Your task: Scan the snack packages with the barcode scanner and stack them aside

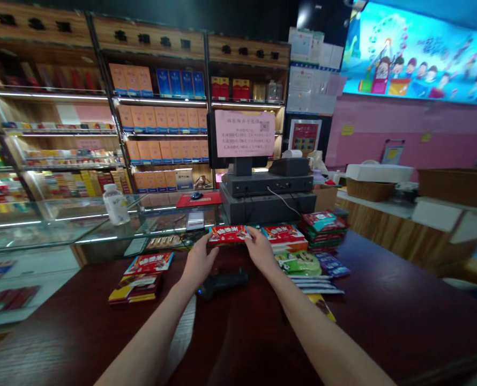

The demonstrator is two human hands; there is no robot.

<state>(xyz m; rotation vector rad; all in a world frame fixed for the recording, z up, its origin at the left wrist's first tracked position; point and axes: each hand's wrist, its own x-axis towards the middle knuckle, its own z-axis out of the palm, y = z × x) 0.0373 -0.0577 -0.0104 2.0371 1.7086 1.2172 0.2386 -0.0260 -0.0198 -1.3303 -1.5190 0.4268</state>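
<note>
Both my arms reach forward over a dark wooden counter (383, 321). My left hand (199, 262) and my right hand (261, 250) each grip one end of a red snack packet (229, 234) held flat just in front of the cash register base (268, 206). Below my hands a black handheld scanner (222, 281) lies on the counter. More red packets (283, 234) sit right beside my right hand.
A stack of red and green packets (322, 222), green and blue packets (303, 262), and red packets at left (148, 264) lie on the counter. A monitor with a pink notice (244, 134), a water bottle (116, 203) on the glass case, and shelves of boxes (158, 118) stand behind.
</note>
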